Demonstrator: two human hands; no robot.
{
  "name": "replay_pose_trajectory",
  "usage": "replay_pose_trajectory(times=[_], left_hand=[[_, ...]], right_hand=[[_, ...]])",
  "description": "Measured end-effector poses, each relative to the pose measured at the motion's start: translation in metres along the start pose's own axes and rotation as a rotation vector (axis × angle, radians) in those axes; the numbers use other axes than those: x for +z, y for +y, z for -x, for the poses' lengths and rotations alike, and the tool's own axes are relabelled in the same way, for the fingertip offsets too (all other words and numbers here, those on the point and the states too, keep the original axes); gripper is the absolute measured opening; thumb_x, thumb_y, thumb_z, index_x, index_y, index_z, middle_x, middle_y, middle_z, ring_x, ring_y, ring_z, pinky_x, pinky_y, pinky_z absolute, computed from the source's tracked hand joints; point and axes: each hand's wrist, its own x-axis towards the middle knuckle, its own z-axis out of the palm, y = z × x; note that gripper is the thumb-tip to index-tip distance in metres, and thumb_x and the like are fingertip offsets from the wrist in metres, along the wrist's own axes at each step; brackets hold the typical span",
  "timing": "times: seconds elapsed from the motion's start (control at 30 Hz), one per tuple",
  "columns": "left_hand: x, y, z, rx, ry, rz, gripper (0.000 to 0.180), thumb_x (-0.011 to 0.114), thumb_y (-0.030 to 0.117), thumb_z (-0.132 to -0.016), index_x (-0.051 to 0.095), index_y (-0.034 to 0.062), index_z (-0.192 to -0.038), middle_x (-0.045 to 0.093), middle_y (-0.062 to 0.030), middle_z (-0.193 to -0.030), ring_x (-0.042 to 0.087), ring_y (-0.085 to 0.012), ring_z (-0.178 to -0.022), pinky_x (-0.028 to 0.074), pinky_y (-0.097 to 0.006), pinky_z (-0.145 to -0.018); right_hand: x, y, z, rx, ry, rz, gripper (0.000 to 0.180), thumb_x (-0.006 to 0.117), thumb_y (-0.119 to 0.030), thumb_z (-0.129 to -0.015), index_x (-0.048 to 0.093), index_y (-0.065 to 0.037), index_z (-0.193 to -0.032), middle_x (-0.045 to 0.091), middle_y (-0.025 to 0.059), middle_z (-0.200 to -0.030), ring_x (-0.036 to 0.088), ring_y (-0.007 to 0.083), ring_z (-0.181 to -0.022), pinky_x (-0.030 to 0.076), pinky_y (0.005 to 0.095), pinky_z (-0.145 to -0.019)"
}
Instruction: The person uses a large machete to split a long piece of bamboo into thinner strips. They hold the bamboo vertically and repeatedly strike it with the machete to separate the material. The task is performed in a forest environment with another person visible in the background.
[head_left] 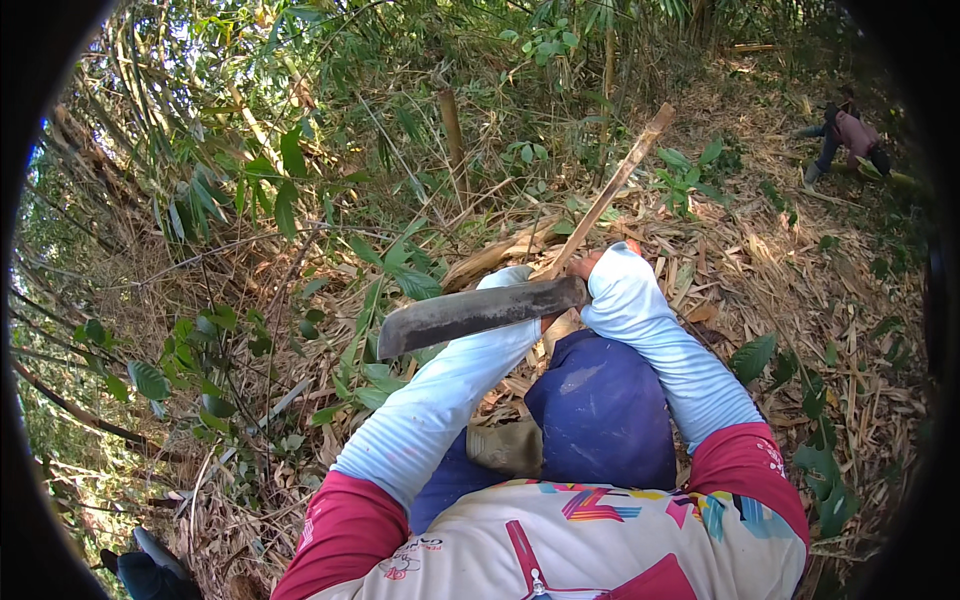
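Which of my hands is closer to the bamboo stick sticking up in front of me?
Right. The right hand grips the bamboo stick at its lower end. The left hand sits just left of it, mostly hidden behind the machete blade.

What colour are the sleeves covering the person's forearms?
Pale light blue sleeves, seen in the head view.

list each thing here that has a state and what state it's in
machete: held flat across the forearms, blade end toward the person's left, bare and dull
bamboo strip: held at its lower end, slanting up and away, its far end free
left hand: mostly hidden behind the blade, sleeve-covered; grip cannot be told
right hand: closed at the strip's base
other person: bent low on the slope, apart
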Motion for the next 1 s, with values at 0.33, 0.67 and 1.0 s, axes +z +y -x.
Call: replay_pose_trajectory(times=[0.33, 0.67, 1.0], left_hand=[[-0.046, -0.024, -0.029, 0.088, -0.162, -1.048, 0.033, 0.048, 0.031, -0.098, 0.058, 0.0005, -0.102, 0.064, -0.0096, -0.085, 0.060, -0.0147, -0.068, 0.049, -0.031, -0.059], [-0.032, -0.030, 0.018, -0.288, -0.155, -0.292, 0.032, 0.048, 0.027, -0.099, 0.050, 0.0010, -0.117, 0.063, -0.0146, -0.109, 0.065, -0.0220, -0.097, 0.055, -0.029, -0.089], [-0.038, -0.017, 0.065, 0.652, -0.408, -1.484, 0.017, 0.063, 0.014, -0.089, 0.060, 0.0093, -0.105, 0.057, -0.0025, -0.092, 0.058, -0.0173, -0.087, 0.046, -0.027, -0.072]], right_hand=[[0.040, 0.044, 0.044, 0.047, -0.079, 0.038, 0.035, 0.068, -0.036, -0.070, 0.068, -0.010, -0.093, 0.065, 0.0138, -0.082, 0.063, 0.0321, -0.083, 0.047, 0.0417, -0.085], [0.044, 0.054, 0.067, 0.186, -0.216, 0.074, 0.032, 0.064, -0.031, -0.072, 0.063, -0.013, -0.099, 0.064, 0.0121, -0.076, 0.062, 0.0328, -0.080, 0.042, 0.0442, -0.087], [0.035, 0.061, 0.077, 0.130, -0.105, 0.160, 0.024, 0.064, -0.018, -0.067, 0.067, -0.012, -0.090, 0.062, 0.0132, -0.067, 0.061, 0.0341, -0.069, 0.046, 0.0421, -0.069]])
